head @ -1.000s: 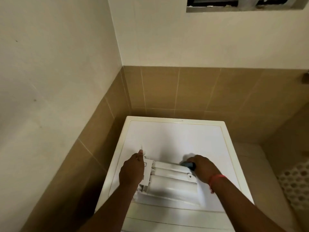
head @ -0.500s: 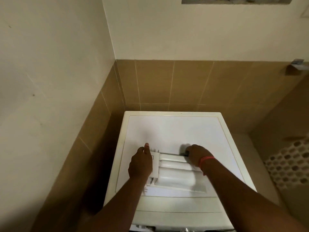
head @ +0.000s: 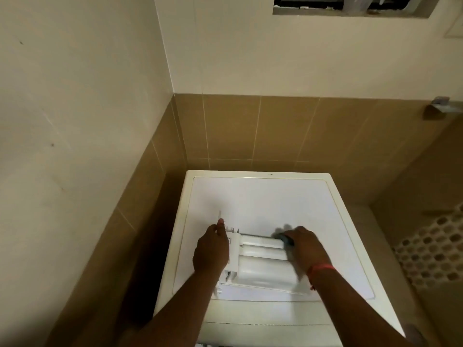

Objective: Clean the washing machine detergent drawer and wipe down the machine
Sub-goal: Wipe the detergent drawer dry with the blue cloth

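Hands are busy on top of a white washing machine (head: 263,196) that stands in a corner; brown tiles (head: 275,126) cover the low part of the walls behind it and beside it, and cream wall runs above them. On the flat top of the machine, near the front edge, lies the white detergent drawer (head: 263,265); it is out of the machine and lies across the top from left to right. The left hand (head: 211,249) rests on the left end of the drawer; its fingers bend down over that end and hold it, and one finger points straight up along the far corner. The right hand (head: 304,246) is at the far right corner of the drawer; its fingers are curled around a small dark blue-grey thing (head: 285,239) that touches the back edge of the drawer; the picture is too blurry there to tell what kind of thing it is. A red band (head: 320,267) goes around the right wrist. High up on the back wall is a dark opening (head: 350,2) with a grey frame; a small metal piece (head: 441,103) sticks out of the wall at the right. Low on the right side is something white with many round holes (head: 436,246).
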`<action>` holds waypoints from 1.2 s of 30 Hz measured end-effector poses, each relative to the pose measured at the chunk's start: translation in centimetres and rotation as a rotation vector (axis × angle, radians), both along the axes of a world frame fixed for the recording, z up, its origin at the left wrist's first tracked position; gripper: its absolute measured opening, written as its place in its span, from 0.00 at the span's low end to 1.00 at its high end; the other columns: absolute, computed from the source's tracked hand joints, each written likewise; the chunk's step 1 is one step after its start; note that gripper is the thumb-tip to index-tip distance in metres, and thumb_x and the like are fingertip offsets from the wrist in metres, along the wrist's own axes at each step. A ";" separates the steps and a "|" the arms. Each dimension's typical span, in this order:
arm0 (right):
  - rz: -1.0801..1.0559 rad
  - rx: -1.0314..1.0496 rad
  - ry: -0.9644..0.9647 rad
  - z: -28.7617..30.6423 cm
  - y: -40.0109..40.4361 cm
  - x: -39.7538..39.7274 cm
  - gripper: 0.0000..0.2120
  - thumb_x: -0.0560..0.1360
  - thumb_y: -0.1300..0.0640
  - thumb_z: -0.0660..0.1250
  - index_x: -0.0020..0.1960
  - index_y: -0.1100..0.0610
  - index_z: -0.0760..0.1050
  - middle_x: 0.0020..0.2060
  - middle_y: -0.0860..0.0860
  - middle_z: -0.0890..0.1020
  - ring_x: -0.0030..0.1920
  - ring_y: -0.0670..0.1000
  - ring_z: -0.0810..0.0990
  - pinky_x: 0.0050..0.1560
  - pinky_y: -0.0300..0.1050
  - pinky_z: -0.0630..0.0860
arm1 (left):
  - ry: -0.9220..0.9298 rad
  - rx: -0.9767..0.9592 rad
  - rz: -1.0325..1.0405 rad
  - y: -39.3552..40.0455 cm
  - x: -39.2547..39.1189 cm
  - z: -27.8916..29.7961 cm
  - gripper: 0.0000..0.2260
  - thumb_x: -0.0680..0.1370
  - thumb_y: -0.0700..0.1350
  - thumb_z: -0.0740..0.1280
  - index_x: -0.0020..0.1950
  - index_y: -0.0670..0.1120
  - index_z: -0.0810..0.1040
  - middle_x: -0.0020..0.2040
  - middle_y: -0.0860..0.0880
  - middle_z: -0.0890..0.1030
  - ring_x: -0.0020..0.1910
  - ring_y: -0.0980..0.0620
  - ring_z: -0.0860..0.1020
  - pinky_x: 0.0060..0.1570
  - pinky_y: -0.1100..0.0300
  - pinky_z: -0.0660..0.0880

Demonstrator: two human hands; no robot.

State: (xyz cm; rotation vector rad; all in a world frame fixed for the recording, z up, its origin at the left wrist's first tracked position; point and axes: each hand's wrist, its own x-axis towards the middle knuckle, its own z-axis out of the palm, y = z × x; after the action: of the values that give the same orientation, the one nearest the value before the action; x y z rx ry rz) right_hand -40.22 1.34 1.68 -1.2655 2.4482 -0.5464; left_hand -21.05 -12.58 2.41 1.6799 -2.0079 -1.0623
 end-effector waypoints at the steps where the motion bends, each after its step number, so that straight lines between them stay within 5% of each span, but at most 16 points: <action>1: -0.065 0.020 -0.033 -0.2 1.2 -0.8 0.14 0.78 0.56 0.64 0.59 0.42 0.80 0.47 0.49 0.77 0.50 0.50 0.80 0.53 0.28 0.69 | 0.007 -0.002 0.001 0.0 0.1 0.0 0.28 0.81 0.64 0.45 0.54 0.48 0.78 0.45 0.49 0.82 0.47 0.46 0.81 0.51 0.52 0.78; 5: -0.213 0.031 -0.118 -1.2 3.4 -0.7 0.18 0.78 0.60 0.62 0.66 0.48 0.76 0.48 0.54 0.78 0.53 0.55 0.80 0.57 0.41 0.72 | 0.005 0.004 -0.001 0.3 0.2 0.1 0.28 0.81 0.64 0.44 0.53 0.48 0.78 0.47 0.46 0.82 0.48 0.45 0.81 0.52 0.52 0.77; 11: -0.299 -0.214 -0.323 -1.0 7.1 3.3 0.24 0.75 0.71 0.60 0.67 0.53 0.74 0.52 0.48 0.78 0.53 0.46 0.77 0.57 0.32 0.69 | -0.069 -0.028 -0.022 0.1 0.2 0.8 0.29 0.82 0.62 0.45 0.50 0.45 0.79 0.41 0.48 0.78 0.41 0.49 0.76 0.44 0.56 0.70; 17: -0.230 -0.168 -0.488 -0.4 12.4 3.2 0.19 0.74 0.70 0.65 0.48 0.44 0.77 0.45 0.44 0.80 0.43 0.36 0.78 0.46 0.24 0.68 | -0.149 -0.068 -0.049 0.4 0.0 1.1 0.28 0.83 0.61 0.44 0.45 0.46 0.77 0.36 0.50 0.75 0.38 0.50 0.73 0.42 0.56 0.68; 20: -0.132 -0.087 -0.577 -0.2 13.8 1.6 0.12 0.77 0.67 0.63 0.47 0.52 0.80 0.42 0.50 0.80 0.35 0.40 0.76 0.38 0.31 0.71 | -0.170 -0.078 -0.070 0.6 -0.2 1.5 0.28 0.83 0.60 0.44 0.44 0.45 0.77 0.36 0.50 0.76 0.40 0.48 0.75 0.44 0.55 0.69; 24: -0.022 0.054 -0.731 1.3 13.1 -1.9 0.15 0.69 0.70 0.62 0.46 0.54 0.81 0.41 0.52 0.82 0.42 0.49 0.81 0.48 0.42 0.78 | -0.248 -0.072 -0.085 1.1 -0.3 2.1 0.28 0.83 0.60 0.44 0.47 0.45 0.78 0.41 0.48 0.77 0.42 0.48 0.75 0.46 0.55 0.69; 29: -0.345 -0.125 -0.718 1.6 11.2 -2.0 0.19 0.72 0.74 0.56 0.51 0.57 0.79 0.41 0.56 0.83 0.41 0.56 0.81 0.43 0.49 0.79 | -0.239 -0.062 -0.083 1.6 -0.8 3.1 0.26 0.84 0.56 0.47 0.41 0.42 0.75 0.41 0.43 0.79 0.41 0.46 0.76 0.46 0.53 0.73; 33: -0.342 0.060 -0.875 1.8 9.6 -1.4 0.08 0.75 0.63 0.66 0.52 0.65 0.78 0.40 0.59 0.81 0.42 0.58 0.80 0.44 0.47 0.76 | -0.136 -0.075 -0.022 3.1 -1.0 4.7 0.23 0.85 0.53 0.49 0.48 0.39 0.78 0.46 0.42 0.79 0.46 0.45 0.76 0.47 0.56 0.69; 36: -0.508 -0.197 -1.043 1.3 8.6 -2.3 0.18 0.72 0.69 0.59 0.57 0.59 0.80 0.48 0.66 0.82 0.47 0.68 0.81 0.44 0.59 0.81 | 0.117 -0.044 0.032 3.8 -0.1 5.7 0.19 0.84 0.54 0.51 0.52 0.43 0.75 0.47 0.44 0.79 0.51 0.43 0.78 0.46 0.55 0.69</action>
State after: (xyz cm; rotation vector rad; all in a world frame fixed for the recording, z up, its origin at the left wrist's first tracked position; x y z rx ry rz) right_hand -42.56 9.92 3.01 -0.2076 1.7674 -1.2175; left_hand -21.13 -8.79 8.07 1.5852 -1.9109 -1.0719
